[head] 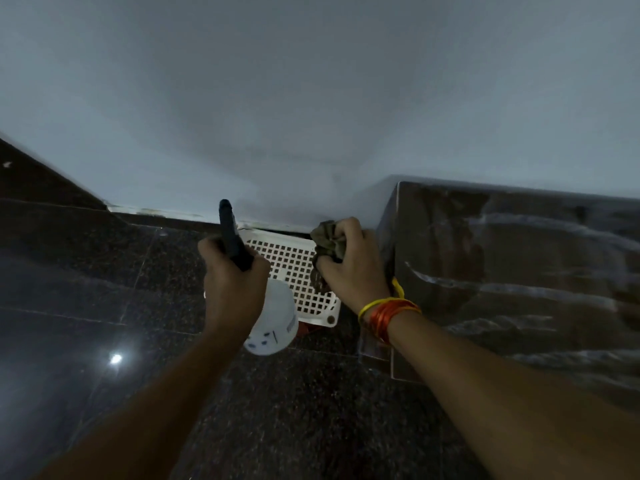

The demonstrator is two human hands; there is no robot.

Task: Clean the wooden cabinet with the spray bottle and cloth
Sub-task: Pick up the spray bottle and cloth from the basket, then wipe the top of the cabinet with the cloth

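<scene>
Plainly, wiping is underway: the cabinet [512, 271] at right is showing wet streaks on top. The left hand [232, 289] is gripping the bottle [273, 323]; the right hand [349, 268] is clutching the cloth [327, 244] at the cabinet's near corner.

No text can be read anywhere. The white spray bottle [273, 323] carries a few small dark marks and a short line near its base, along with a narrow strip of print on its side, but all of it is too blurred and too small to make out.
</scene>
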